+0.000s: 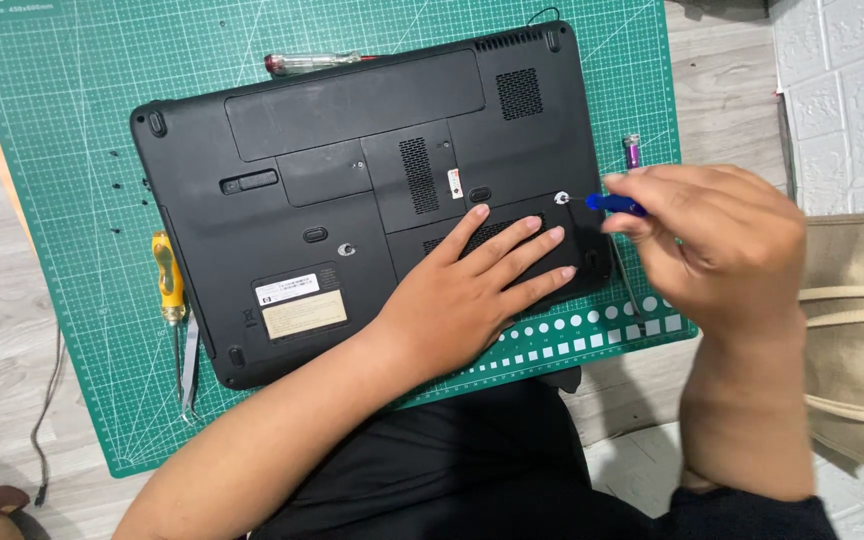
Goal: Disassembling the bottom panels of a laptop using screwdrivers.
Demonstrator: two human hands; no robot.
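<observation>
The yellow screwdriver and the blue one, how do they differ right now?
The yellow screwdriver lies untouched on the green mat, left of the laptop; the blue screwdriver is held in the right hand, tip at a laptop screw. The yellow handle looks thicker than the blue. Both are hand screwdrivers.

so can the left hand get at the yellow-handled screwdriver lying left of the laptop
Probably yes: the left hand lies flat on the upturned black laptop, holding nothing, and the yellow-handled screwdriver lies uncovered on the green cutting mat.
</observation>
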